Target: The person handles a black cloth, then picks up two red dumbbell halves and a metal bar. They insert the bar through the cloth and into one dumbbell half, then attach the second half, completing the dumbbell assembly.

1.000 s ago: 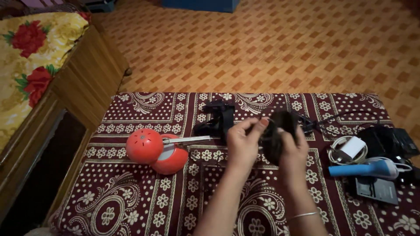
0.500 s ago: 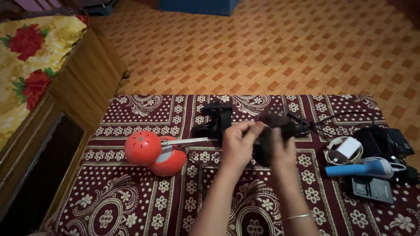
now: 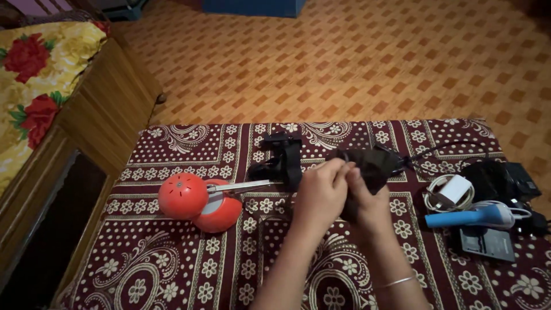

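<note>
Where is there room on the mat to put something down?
Bare mat lies in front of the red lamp and left of the hands. The strip behind the lamp is bare too. The right side is crowded: white charger, blue tool, black gear.

1 head view — looks steeply down, close over mat (image 3: 172, 270).

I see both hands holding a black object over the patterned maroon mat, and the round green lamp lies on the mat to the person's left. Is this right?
Almost. In the head view the round lamp is orange-red, not green. The rest holds: the left hand and right hand hold the black object over the patterned maroon mat, and the lamp lies to the person's left.
</note>
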